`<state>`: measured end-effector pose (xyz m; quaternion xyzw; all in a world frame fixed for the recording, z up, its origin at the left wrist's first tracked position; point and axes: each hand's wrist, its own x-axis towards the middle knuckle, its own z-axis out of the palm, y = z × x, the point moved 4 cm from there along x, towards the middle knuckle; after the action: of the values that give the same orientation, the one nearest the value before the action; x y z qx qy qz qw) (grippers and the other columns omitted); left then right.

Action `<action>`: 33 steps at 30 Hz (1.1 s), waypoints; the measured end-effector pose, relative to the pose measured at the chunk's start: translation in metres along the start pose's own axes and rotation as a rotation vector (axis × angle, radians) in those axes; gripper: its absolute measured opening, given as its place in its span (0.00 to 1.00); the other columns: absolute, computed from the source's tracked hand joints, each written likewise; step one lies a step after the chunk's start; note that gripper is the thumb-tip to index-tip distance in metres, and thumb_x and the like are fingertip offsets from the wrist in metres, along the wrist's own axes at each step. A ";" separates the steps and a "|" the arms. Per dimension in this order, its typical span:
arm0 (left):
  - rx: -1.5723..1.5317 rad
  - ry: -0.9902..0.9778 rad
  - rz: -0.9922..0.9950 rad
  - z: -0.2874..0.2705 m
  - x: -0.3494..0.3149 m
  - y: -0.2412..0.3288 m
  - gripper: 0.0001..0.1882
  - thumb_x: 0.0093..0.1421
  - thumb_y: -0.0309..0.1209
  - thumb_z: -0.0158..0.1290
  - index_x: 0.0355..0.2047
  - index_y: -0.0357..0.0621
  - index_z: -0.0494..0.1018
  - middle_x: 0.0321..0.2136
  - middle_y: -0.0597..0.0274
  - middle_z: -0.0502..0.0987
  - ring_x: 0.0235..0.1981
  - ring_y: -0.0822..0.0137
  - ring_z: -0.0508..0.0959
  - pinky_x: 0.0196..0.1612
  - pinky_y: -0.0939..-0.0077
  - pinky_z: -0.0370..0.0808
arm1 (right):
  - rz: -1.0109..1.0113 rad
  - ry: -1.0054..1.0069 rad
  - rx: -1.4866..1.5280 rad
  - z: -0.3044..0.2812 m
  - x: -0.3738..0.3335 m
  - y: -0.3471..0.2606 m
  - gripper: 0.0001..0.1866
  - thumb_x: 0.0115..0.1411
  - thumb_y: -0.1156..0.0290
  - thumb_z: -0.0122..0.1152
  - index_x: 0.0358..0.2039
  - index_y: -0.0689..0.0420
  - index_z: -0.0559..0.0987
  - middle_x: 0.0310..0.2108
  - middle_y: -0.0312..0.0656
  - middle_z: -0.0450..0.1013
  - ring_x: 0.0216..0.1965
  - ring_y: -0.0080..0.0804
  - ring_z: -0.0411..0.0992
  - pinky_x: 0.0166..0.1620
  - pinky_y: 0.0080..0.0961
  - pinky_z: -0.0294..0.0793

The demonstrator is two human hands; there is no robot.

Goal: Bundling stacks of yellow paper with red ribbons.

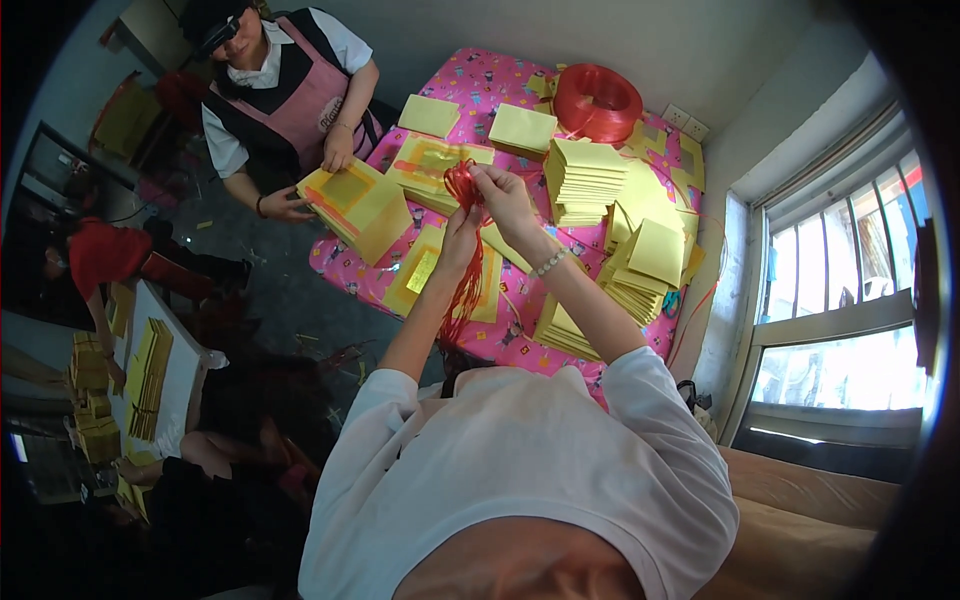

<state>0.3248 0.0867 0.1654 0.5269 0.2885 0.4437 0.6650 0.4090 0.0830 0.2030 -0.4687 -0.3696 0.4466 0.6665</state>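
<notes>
Both my hands are raised over the pink patterned table [335, 255], closed on a looped bundle of thin red strands [466, 305] that look like plastic string. My left hand [460, 238] grips the bundle below its loops, and the loose ends trail down past my left forearm. Just above it, my right hand [507, 203] pinches the looped top. Beneath and behind my hands lie stacks of yellow paper with orange and gold squares, one stack [405, 290] near the left forearm and another paper stack [418, 165] farther back.
A big red coil [600, 125] sits at the table's back right. Tall yellow paper piles [582, 180] and leaning bundles [650, 255] crowd the right side. At far left, a co-worker's hands hold a yellow paper stack [375, 220]. A barred window [850, 250] is at right.
</notes>
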 end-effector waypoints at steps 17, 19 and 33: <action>-0.586 0.274 0.325 -0.146 -0.043 0.158 0.08 0.60 0.32 0.41 0.24 0.46 0.62 0.15 0.71 0.55 0.16 0.76 0.54 0.27 0.78 0.57 | 0.108 -0.987 -0.330 0.091 -0.043 0.049 0.19 0.59 0.56 0.48 0.34 0.63 0.73 0.26 0.36 0.71 0.32 0.20 0.67 0.38 0.20 0.67; -0.687 0.310 0.358 -0.188 -0.071 0.163 0.08 0.60 0.31 0.41 0.24 0.45 0.62 0.15 0.71 0.54 0.16 0.76 0.54 0.25 0.80 0.55 | 0.238 -1.163 -0.316 0.104 -0.039 0.052 0.18 0.59 0.57 0.49 0.35 0.61 0.72 0.26 0.33 0.69 0.30 0.17 0.67 0.37 0.17 0.66; -1.120 0.689 0.383 -0.324 -0.250 0.119 0.10 0.59 0.27 0.33 0.22 0.43 0.59 0.13 0.68 0.53 0.14 0.74 0.54 0.23 0.79 0.57 | 0.780 -1.730 -0.354 0.114 -0.088 0.105 0.18 0.59 0.57 0.48 0.26 0.60 0.66 0.16 0.28 0.58 0.17 0.16 0.59 0.21 0.16 0.63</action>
<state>-0.0949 0.0134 0.1682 -0.0260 0.1121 0.7782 0.6173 0.2504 0.0506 0.1294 -0.1610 -0.6130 0.7654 -0.1119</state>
